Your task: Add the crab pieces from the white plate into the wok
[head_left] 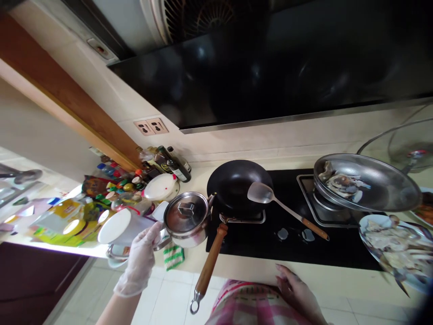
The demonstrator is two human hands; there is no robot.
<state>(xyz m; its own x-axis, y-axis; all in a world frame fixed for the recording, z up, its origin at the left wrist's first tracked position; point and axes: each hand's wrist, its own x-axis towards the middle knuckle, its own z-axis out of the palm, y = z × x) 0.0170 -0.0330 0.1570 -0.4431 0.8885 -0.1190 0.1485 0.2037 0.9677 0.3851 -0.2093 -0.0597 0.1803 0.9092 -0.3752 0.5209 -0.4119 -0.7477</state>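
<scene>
Holding a white cylindrical cup (122, 228) at about 10 o'clock, my gloved left hand (138, 264) is closed around it, with the fingers wrapped up its side and the cup tipped almost flat. Its far end sits just beside a lidded steel saucepan (186, 219), leaving only a sliver of air, so there's very little room to swing that way. My bare right hand (297, 293) is open and relaxed at 1 o'clock, gripping nothing, with its fingertips (279, 271) at the front edge of the cream counter (257, 268). Ahead of me at 12 o'clock, a black wok (237, 185) sits on the black glass hob (243, 243). Its long wooden handle (209, 257) runs toward me past the saucepan and juts out over the counter edge, so it's the one thing in the way between my hands. A steel spatula (260, 193) rests with its blade in the wok and its wooden grip out on the hob. A green-striped sponge (174, 257) lies at the counter edge below the cup. At 2 o'clock, a wide steel pan (367, 180) sits on the far burner, with a plate of fish (395, 248) overhanging the counter edge beyond it. Below the edge, the tiled floor (169, 298) is open.
</scene>
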